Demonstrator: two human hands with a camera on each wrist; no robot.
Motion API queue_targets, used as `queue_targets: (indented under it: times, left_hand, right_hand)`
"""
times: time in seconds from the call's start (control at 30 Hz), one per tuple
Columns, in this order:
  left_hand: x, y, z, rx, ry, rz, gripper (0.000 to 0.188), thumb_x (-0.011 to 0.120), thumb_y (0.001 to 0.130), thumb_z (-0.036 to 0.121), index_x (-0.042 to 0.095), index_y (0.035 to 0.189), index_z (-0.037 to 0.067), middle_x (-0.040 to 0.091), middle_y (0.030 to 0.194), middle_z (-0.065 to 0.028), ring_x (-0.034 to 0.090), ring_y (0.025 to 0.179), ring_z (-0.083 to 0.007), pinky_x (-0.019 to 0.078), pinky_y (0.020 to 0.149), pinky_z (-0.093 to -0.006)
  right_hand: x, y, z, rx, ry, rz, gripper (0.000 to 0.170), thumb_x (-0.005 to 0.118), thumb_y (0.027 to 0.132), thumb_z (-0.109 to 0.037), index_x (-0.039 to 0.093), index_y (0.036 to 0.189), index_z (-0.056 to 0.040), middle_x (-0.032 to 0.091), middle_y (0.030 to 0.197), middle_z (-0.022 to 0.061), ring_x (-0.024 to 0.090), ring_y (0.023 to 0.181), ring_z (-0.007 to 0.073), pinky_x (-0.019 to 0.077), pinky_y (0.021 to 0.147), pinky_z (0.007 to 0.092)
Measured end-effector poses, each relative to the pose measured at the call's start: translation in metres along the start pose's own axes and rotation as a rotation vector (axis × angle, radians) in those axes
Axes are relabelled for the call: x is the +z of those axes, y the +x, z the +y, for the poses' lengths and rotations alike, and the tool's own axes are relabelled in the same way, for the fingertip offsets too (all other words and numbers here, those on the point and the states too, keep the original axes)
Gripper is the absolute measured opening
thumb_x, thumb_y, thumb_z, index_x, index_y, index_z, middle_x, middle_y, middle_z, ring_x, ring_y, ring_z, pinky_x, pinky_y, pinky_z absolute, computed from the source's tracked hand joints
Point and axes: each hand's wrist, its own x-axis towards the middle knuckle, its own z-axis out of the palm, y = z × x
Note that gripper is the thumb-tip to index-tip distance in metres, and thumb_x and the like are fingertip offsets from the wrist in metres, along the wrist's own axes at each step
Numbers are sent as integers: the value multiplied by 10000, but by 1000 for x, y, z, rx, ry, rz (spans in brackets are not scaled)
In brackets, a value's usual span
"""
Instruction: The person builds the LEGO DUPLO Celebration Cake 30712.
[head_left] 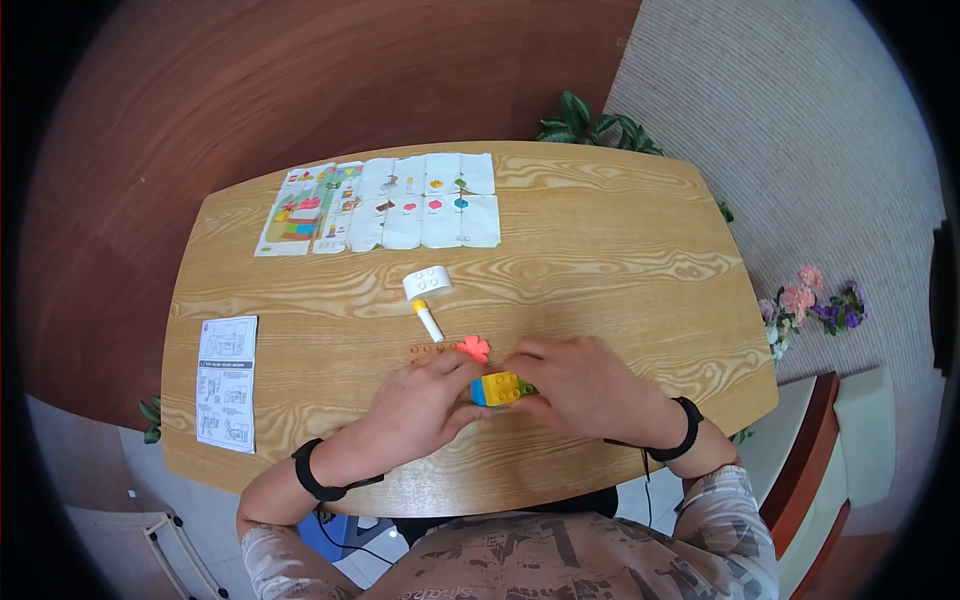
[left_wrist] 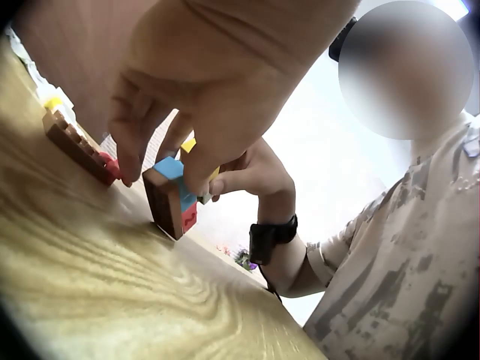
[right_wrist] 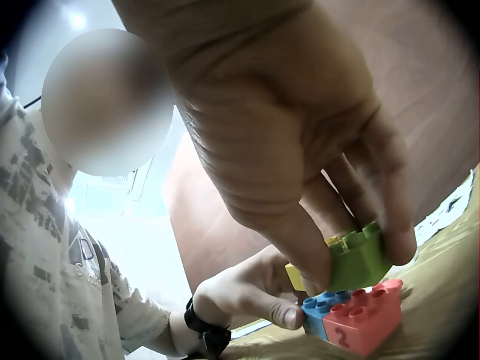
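Two hands meet over a stack of toy blocks toward the table's 6 o'clock edge. The right hand point(head_left: 590, 385) pinches a green block point(right_wrist: 360, 259), thumb and fingers parted by about its width, above a red block point(right_wrist: 364, 330). The left hand point(head_left: 425, 405) grips a blue block point(right_wrist: 313, 311) from 9 o'clock, its thumb against the side; its exact finger gap cannot be told. A yellow block point(head_left: 502, 388) shows between the hands, above a brown base point(left_wrist: 163, 210).

The green block looks tilted, so pressing off-line could catch its rim on the studs and leave it crooked. A hard push on one side might tip the stack or pry the blue block loose should the left grip slacken. At 11 o'clock, a coral flower piece point(head_left: 475, 348) lies near the fingers, where a stray knuckle could knock it and the white stick point(head_left: 431, 323) beyond.
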Motion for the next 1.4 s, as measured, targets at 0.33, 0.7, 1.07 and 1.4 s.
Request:
queue_targets:
  times: [0.33, 0.7, 1.07, 1.4]
  left_hand:
    - [-2, 1, 7, -33, 63, -102, 472, 835, 893, 207, 656, 1302, 55, 724, 1090, -170, 730, 1011, -376, 608, 819, -487]
    - [3, -1, 4, 26, -1, -94, 425, 799, 919, 169, 624, 1264, -8, 719, 975, -216, 735, 885, -412, 611, 775, -498]
    - [3, 0, 1, -7, -39, -100, 478, 828, 920, 208, 661, 1317, 1, 724, 1002, -213, 726, 847, -422, 603, 760, -493]
    - [6, 0, -3, 21, 35, -78, 481, 843, 906, 242, 691, 1305, 19, 729, 1011, -183, 731, 850, -392, 604, 750, -479]
  right_hand:
    - [16, 4, 0, -11, -88, -37, 329, 802, 898, -218, 651, 1137, -49, 637, 1050, 104, 724, 913, 322, 577, 716, 443]
    - [27, 5, -9, -76, -218, 25, 283, 768, 897, -166, 634, 1089, -6, 609, 1050, 132, 733, 868, 304, 581, 678, 423]
    - [31, 7, -10, -104, -201, 66, 239, 697, 906, -110, 630, 1087, 30, 612, 1030, 154, 733, 868, 317, 591, 666, 410]
    - [39, 10, -8, -85, -159, 37, 295, 743, 912, -158, 621, 1108, 26, 624, 1064, 150, 723, 937, 321, 592, 731, 436]
